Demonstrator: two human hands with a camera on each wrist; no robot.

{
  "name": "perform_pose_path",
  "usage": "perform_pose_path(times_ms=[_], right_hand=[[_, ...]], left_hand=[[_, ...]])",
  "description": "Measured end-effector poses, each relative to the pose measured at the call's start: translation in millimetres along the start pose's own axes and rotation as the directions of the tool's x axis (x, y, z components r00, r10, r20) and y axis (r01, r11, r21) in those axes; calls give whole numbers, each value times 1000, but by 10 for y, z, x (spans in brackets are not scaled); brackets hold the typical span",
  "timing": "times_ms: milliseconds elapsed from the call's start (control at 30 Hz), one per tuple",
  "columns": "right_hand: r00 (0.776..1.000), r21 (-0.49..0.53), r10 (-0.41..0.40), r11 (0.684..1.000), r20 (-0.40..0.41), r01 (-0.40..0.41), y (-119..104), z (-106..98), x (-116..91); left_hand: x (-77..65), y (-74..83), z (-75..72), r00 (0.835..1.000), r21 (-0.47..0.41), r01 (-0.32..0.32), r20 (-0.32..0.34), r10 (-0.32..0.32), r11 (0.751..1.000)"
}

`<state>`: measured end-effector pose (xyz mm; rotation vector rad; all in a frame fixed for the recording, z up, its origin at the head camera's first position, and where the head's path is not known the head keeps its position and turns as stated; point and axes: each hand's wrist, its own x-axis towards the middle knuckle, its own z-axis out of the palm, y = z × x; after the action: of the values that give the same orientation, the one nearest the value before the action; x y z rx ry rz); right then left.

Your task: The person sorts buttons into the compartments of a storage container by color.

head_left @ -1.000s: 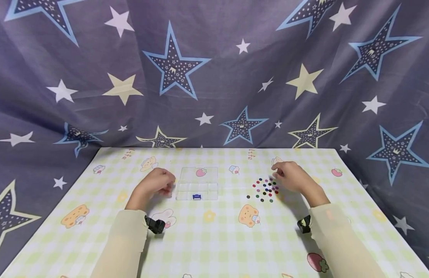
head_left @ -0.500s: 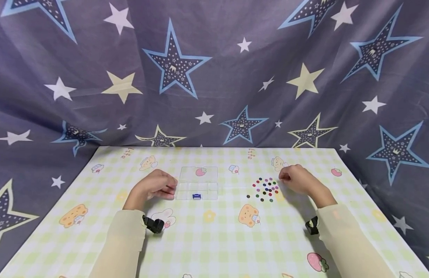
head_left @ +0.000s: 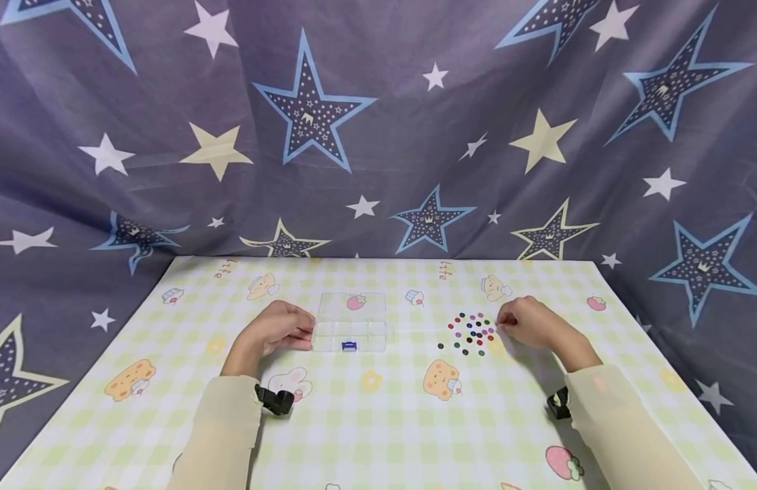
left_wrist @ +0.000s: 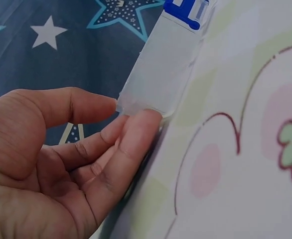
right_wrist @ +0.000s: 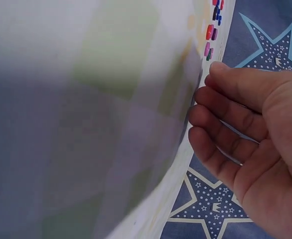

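Note:
My left hand [head_left: 279, 329] is at the left side of a clear plastic compartment box [head_left: 325, 344], whose lid lies back and whose front carries a blue latch [head_left: 349, 346]. In the left wrist view, thumb and fingertips pinch the end of the box [left_wrist: 161, 64] at its corner. Several small, round, button-like discs [head_left: 469, 340] in red, green, blue, purple and black are scattered to the right of the box. Just right of them hovers or rests my right hand [head_left: 528, 323], fingers loosely bent and thumb near the index finger. No object shows between its fingertips in the right wrist view.
A green-and-white checked cloth [head_left: 378, 435] with printed cartoon figures covers the table. Behind the table's far edge hangs a dark star-patterned curtain [head_left: 391, 150]. Black wrist cameras [head_left: 277, 400] sit at both cuffs.
My right hand has drawn back to the right, away from above the discs, and lowered. My left hand has closed in on the box's left side. Box and discs stay in place.

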<state>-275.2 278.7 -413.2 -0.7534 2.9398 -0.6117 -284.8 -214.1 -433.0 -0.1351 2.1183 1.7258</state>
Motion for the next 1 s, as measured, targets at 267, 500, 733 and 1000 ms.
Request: perform_pose_path(times_ms=[267,500,733,1000], right_hand=[[1000,-19,-25,1000,13,25,-2,-18,3],[995,-68,-97,993,23,99,22,-4,-3],[990,-57,-138,989,-3,137,37,34,-7],[990,-32,-142,989,17,142,-13,17,38]], left_hand=[[13,-44,-13,999,-45,-34,-5,34,998],[6,-82,-4,999,-57,-52,-9,52,997],[8,-111,2,999,-63,-50,-17,49,997],[9,-89,1,999,-66,-51,-20,49,997]])
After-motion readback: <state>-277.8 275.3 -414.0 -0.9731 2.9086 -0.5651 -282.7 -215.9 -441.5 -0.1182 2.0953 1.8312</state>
